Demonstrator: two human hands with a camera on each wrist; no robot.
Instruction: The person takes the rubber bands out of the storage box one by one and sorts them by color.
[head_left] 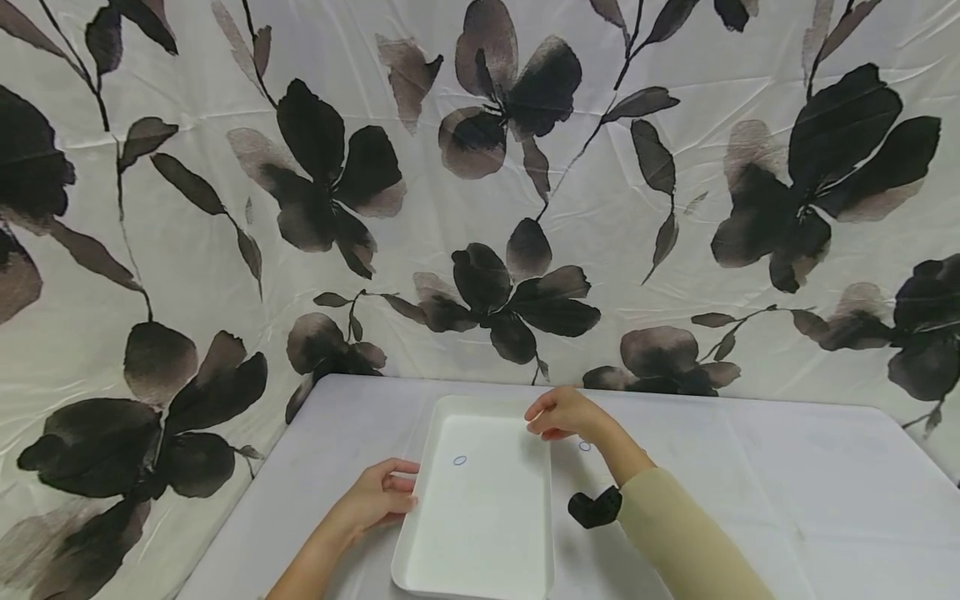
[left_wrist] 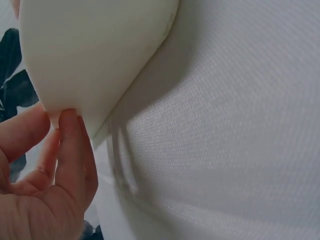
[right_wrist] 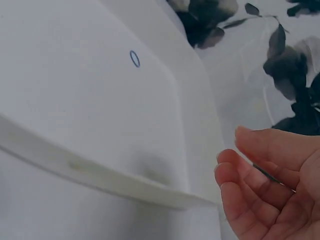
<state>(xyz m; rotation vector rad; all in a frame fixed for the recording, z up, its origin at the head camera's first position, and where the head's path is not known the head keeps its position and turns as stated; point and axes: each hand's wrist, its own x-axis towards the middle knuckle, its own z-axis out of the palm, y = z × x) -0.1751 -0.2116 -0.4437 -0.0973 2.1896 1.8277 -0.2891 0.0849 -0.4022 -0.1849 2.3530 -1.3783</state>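
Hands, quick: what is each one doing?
Left hand: pinches the white tray rim.
Right hand: loosely curled over the tray's far corner, holding nothing.

The upper frame is filled by a pale backdrop printed with large black flowers and creased throughout. The lower frame is taken by a table covered in white cloth, lit evenly.

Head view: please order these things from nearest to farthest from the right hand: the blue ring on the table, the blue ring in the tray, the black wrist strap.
From the right hand:
1. Blue ring on the table, just below the hand, right of the tray.
2. Black wrist strap, lower, on the forearm.
3. Blue ring in the tray, to the left.
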